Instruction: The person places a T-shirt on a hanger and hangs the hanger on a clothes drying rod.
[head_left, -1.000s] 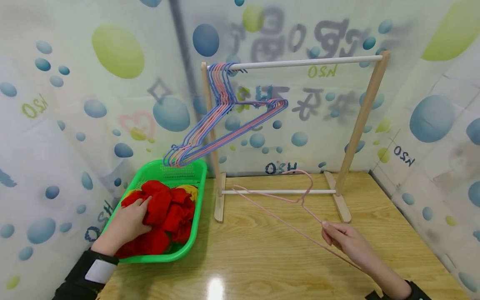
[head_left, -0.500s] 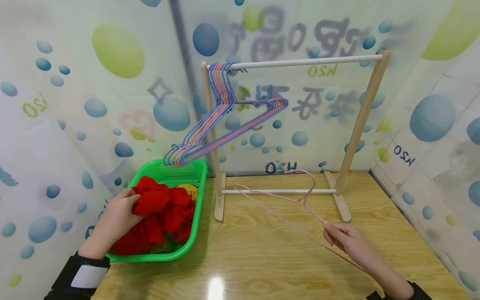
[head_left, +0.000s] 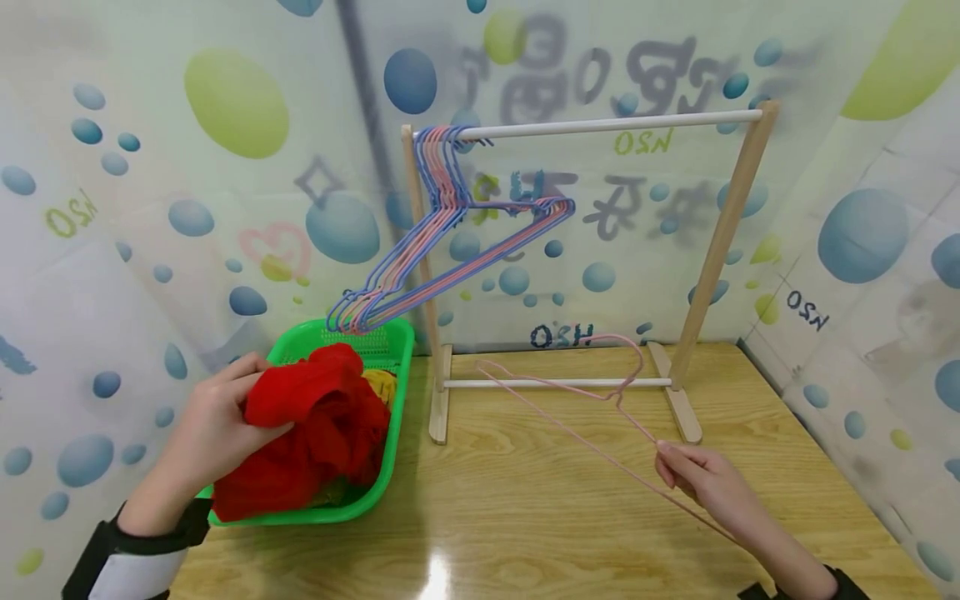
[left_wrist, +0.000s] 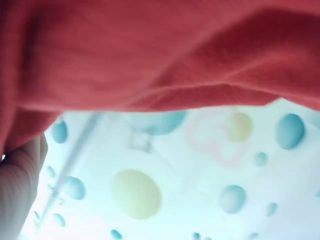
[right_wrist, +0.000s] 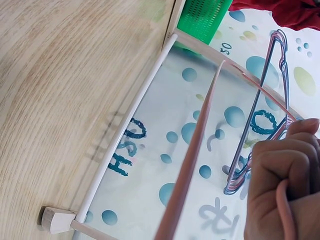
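Red cloth bunches up over the green basket, and my left hand grips its left side between thumb and fingers. In the left wrist view the red cloth fills the top, with part of my left hand at the left edge. A pink clothes hanger is held over the table by my right hand, which pinches one sloping arm of it. The right wrist view shows curled fingers of my right hand round the pink hanger.
A wooden rack with a white top rod stands at the back of the wooden table. Several blue and pink hangers hang at the rod's left end, reaching over the basket. Yellow cloth lies in the basket.
My left hand has closed on the red cloth and drawn it up and to the left. My right hand with the pink hanger has shifted slightly right.
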